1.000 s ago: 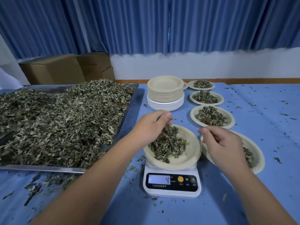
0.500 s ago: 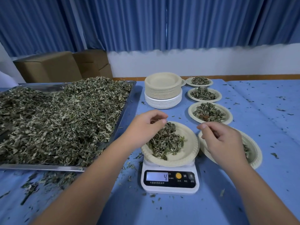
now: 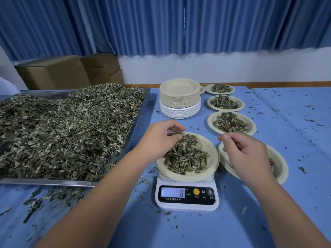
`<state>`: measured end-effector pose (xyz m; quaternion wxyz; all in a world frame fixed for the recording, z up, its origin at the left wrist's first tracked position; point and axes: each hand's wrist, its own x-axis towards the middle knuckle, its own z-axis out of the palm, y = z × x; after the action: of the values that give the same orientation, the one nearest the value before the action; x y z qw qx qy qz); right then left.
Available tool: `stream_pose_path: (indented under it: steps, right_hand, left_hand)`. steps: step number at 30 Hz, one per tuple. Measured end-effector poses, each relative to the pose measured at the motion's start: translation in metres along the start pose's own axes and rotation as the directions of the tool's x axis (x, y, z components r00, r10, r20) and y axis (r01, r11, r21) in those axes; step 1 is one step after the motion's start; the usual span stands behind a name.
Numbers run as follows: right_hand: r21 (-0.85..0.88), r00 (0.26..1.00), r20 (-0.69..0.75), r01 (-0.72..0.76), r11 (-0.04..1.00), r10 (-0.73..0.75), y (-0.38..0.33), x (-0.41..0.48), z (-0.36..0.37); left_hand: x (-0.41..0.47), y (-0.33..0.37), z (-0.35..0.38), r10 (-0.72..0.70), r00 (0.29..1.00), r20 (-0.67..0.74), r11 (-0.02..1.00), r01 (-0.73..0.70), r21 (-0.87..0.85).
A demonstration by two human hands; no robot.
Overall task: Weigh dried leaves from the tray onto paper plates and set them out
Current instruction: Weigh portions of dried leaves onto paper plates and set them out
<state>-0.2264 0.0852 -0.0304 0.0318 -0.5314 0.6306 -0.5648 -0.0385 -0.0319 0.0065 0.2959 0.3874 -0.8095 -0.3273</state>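
A paper plate [image 3: 211, 158] heaped with dried leaves [image 3: 186, 156] sits on a white digital scale [image 3: 187, 197] whose display reads 8. My left hand [image 3: 161, 138] hovers over the plate's left rim and pinches a few dried leaves at its fingertips. My right hand [image 3: 247, 154] hangs just right of the scale with loosely curled fingers and holds nothing that I can see. It covers part of another paper plate [image 3: 281, 165] lying on the table. A metal tray [image 3: 141, 111] piled with dried leaves [image 3: 68, 129] fills the left side.
A stack of unused paper plates [image 3: 180, 97] stands behind the scale. Three filled plates [image 3: 231, 121] line up toward the back right. Leaf crumbs litter the blue tablecloth [image 3: 286, 122]. Cardboard boxes [image 3: 53, 72] stand behind the tray, under blue curtains.
The scale reading went from 4 to 8. My left hand has drawn back toward the plate's left rim, and the leaf pile on the plate is larger.
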Motion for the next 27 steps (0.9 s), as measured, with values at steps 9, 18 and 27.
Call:
stream_pose_path:
  steps: [9,18,27]
  right_hand:
    - [-0.014,1.000,0.004,-0.012,1.000,0.013,0.001,0.000,0.001]
    - [-0.035,0.999,0.016,-0.039,0.999,0.039,0.004,0.000,0.003]
    - [-0.034,0.999,0.001,-0.033,0.999,0.033,0.002,0.001,0.001]
  left_hand:
    - [-0.020,-0.013,-0.010,0.015,0.992,-0.124,1.000,-0.016,-0.007]
    - [-0.006,0.000,-0.019,0.128,0.983,0.133,0.943,-0.162,0.291]
    - [0.025,0.034,-0.007,-0.093,0.906,0.413,0.716,-0.227,0.660]
